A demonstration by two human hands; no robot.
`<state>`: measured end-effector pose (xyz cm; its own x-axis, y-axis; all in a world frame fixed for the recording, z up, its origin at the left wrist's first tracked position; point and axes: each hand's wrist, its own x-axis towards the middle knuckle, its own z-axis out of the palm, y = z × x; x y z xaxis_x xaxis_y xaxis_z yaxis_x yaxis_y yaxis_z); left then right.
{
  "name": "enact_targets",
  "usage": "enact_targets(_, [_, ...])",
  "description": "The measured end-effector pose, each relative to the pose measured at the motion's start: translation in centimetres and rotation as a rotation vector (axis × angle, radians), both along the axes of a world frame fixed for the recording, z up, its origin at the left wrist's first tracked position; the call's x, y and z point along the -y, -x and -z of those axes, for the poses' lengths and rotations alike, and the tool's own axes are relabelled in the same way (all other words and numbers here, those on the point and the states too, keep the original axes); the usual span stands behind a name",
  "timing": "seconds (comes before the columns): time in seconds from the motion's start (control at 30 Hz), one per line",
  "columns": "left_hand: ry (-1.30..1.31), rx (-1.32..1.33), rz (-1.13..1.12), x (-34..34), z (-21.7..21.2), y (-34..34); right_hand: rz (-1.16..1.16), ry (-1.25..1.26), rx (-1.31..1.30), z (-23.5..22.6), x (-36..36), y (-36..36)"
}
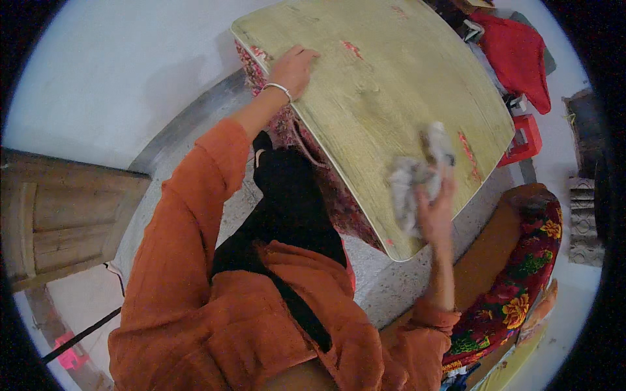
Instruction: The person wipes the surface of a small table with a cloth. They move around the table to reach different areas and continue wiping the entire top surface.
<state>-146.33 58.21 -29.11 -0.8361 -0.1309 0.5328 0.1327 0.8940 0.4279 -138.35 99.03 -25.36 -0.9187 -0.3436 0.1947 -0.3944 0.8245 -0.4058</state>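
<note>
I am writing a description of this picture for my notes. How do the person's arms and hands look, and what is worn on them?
Both arms wear long, loose sleeves of crinkled orange cloth. The left sleeve ends well short of the wrist; the right sleeve ends in a gathered cuff low on the forearm. The left hand is bare, with a thin silver bangle at the wrist. The right hand is bare, with no ring or band visible.

A lived-in home room: a worn yellow-green surface [391, 85], a floral-cushioned seat [521, 287], a wooden door [59, 215], red clothing [521, 52] heaped nearby, a speckled stone floor [385, 280].
</note>
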Motion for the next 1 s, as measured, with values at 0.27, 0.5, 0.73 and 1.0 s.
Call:
enact_targets(0.27, [-0.020, 0.016, -0.029, -0.4, -0.6, 0.6, 0.218, -0.195, -0.110, 2.0, -1.4, 18.2])
enact_targets(0.5, [0.008, 0.022, 0.020, 0.7, -0.1, 0.6, -0.367, 0.182, -0.043, 0.9, 10.5, 6.5])
enact_targets(0.73, [0.010, -0.046, 0.018, -0.4, -0.5, 0.1, -0.098, 0.114, 0.031, -1.0, 0.2, 3.8])
enact_targets(1.0, [-0.034, 0.015, -0.046, -0.1, -1.2, -0.7, 0.345, -0.109, -0.055, 3.3, 3.7, 25.0])
